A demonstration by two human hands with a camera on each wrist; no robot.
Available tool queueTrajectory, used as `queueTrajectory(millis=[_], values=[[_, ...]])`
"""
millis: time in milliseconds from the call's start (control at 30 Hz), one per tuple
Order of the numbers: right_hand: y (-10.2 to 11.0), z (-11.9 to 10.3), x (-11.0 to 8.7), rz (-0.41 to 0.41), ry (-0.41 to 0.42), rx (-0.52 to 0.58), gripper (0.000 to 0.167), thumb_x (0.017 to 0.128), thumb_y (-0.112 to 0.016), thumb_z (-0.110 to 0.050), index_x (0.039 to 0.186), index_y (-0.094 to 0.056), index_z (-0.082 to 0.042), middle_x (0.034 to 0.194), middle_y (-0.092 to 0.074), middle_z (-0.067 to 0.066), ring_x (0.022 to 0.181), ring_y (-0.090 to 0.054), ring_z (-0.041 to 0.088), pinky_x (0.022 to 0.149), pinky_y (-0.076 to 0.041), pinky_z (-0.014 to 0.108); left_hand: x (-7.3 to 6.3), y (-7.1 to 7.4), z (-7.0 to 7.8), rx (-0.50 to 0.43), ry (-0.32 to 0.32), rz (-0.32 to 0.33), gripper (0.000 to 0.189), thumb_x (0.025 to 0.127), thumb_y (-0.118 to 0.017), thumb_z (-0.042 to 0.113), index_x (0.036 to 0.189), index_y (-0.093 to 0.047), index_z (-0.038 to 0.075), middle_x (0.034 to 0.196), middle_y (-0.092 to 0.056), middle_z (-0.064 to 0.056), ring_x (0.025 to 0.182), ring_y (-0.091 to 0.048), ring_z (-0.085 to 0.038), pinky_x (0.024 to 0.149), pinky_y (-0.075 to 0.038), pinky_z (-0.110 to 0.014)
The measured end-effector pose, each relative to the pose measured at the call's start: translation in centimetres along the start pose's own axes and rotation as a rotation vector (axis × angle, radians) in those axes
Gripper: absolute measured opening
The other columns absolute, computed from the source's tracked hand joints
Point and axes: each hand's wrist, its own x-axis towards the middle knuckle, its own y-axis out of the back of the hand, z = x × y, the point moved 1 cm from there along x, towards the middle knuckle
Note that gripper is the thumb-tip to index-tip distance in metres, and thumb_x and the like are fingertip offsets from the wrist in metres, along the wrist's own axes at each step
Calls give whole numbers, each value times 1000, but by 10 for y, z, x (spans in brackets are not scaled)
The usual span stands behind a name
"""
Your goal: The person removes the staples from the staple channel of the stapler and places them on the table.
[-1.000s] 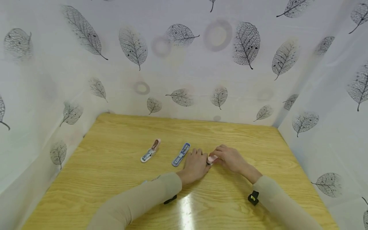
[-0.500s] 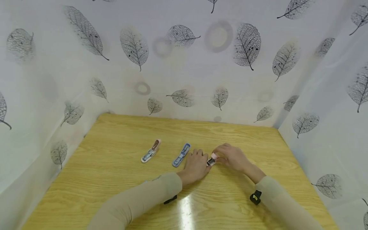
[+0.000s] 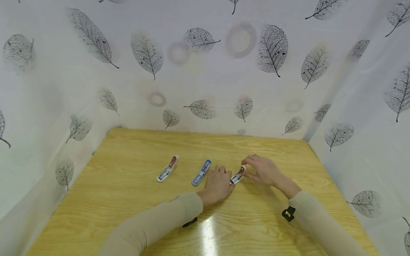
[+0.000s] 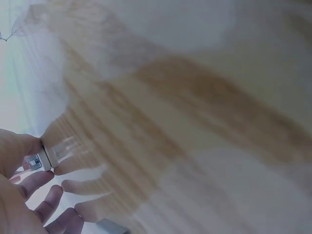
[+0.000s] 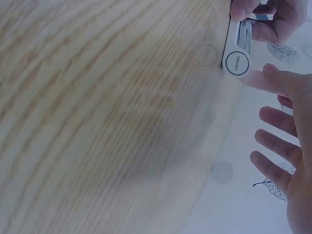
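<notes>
A small white and pink stapler [image 3: 237,176] stands on the table between both hands, its arm swung up and back from the base. My left hand [image 3: 218,186] pinches the base end between thumb and index finger, palm down on the wood. At the other end, my right hand [image 3: 262,171] holds the pink arm between thumb and fingers. A round pivot and a metal staple channel show on the stapler [image 5: 237,58] in the right wrist view. The left wrist view catches its end [image 4: 46,158] between thumb and finger.
Left of my hands lies a blue stapler [image 3: 201,173], opened out flat. Farther left is another pink and white stapler [image 3: 166,172], also opened. A leaf-patterned curtain [image 3: 208,71] borders the wooden table [image 3: 134,149] behind and at both sides.
The right hand has moved up and away to the right, swinging the stapler's pink arm open and uncovering its inside. The left hand has stayed in place.
</notes>
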Motion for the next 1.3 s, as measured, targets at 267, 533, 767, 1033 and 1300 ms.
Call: queueTrajectory(millis=[267,533,767,1033,1300], values=[[3,8,-3,-27,-53,-17,39,89,-81,-46,115,-72,-18,113,-76,2,101,-74,25,73,-62,41,1,-1,1,-36,4,-3,39,96,-71,56,109,-69,20,96,-62,1,86,-50,-16,71,-43,-31],[1,16,-6,-37,-52,-71,42,91,-79,-50,117,-73,-18,115,-76,2,103,-73,23,74,-62,39,2,-3,1,-37,5,-18,37,97,-69,56,107,-68,21,96,-60,2,87,-50,-16,73,-44,-30],[-5,23,-8,-50,-75,-71,40,91,-80,-47,117,-73,-18,114,-76,3,102,-73,25,76,-62,42,2,-3,1,-35,3,-4,38,97,-70,56,107,-68,20,96,-60,2,87,-50,-16,72,-44,-31],[-9,26,-11,-65,-128,-31,42,92,-78,-49,118,-73,-18,114,-76,4,100,-73,26,73,-61,43,-1,-1,1,-3,-10,26,40,97,-70,57,111,-70,20,99,-64,0,87,-52,-16,71,-45,-30],[-13,27,-9,-58,-141,-2,43,92,-77,-46,123,-72,-17,121,-76,8,105,-73,30,75,-62,45,-2,0,0,-2,-14,28,39,97,-69,58,109,-70,20,100,-65,0,87,-53,-16,71,-45,-30]])
